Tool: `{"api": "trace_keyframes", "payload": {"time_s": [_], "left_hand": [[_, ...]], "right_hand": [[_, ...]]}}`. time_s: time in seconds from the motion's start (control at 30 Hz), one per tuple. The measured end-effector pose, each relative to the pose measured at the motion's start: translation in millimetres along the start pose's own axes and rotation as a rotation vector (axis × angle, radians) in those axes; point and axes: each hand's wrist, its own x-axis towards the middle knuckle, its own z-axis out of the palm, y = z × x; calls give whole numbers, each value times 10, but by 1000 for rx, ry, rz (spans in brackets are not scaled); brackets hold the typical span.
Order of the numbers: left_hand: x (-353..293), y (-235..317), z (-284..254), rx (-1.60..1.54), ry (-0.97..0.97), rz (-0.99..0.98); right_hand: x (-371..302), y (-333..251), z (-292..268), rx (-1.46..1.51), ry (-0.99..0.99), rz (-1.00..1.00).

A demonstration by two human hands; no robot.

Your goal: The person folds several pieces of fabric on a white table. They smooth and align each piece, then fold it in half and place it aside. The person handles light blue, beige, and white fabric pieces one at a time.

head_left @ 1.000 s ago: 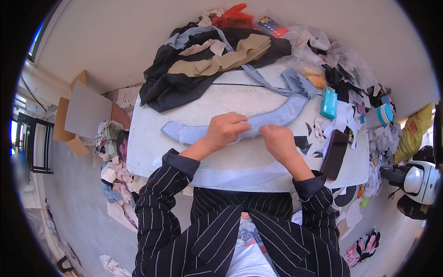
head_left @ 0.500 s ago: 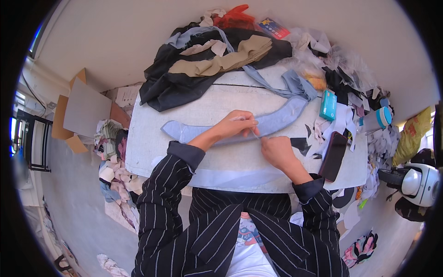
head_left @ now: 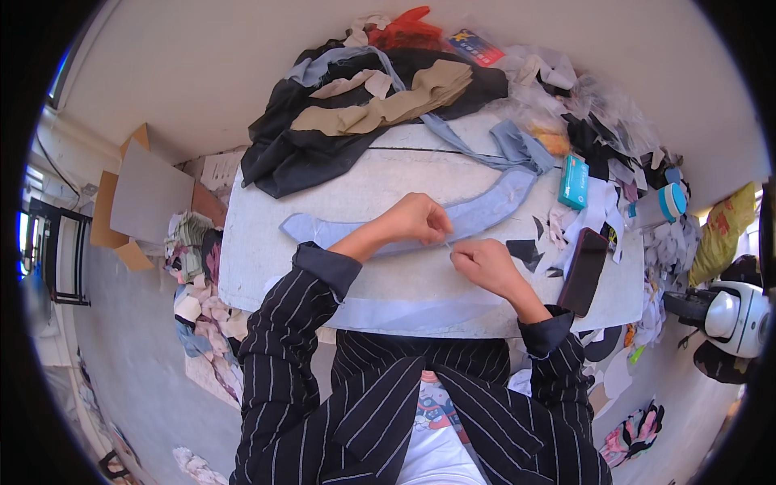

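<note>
On white counter (head_left: 380,174), centre frame, found curved pale-blue cloth strip (head_left: 489,210); judged light, soft, best held by its ends. Observed left grip (head_left: 414,218) and right grip (head_left: 487,265) clenched, apparently pinching fine thread (head_left: 448,242).

1. A white-topped table (head_left: 364,187), scuffed, with a dark seam running across its far part, carries most of the things.
2. A curved light-blue fabric strip (head_left: 495,202) lies across its middle.
3. A translucent whitish strip (head_left: 412,313) lies along the near edge.
4. Black cloth (head_left: 295,155) lies bunched over the far left part.
5. A crumpled blue-grey strip (head_left: 519,147) lies at the far right, just beside the curved piece's end.
6. On the right lie a teal box (head_left: 574,183), a dark phone (head_left: 584,272) and small black scraps (head_left: 525,255).
7. The grey floor (head_left: 133,347) bears a pink-and-black cloth heap (head_left: 634,436) at lower right.
</note>
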Motion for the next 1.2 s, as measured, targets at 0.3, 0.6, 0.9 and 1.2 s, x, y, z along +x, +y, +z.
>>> {"api": "trace_keyframes", "payload": {"time_s": [0.3,0.6,0.9,1.2], "left_hand": [[-174,43,182,305,182,156],[-212,31,160,239,183,167],[-107,70,-62,-424,29,-269],[-276,70,273,424,401,303]], "right_hand": [[65,-206,-82,209,294,8],[103,108,123,-42,335,-185],[-68,-22,282,5,306,-87],[31,-75,84,27,335,-6]]}}
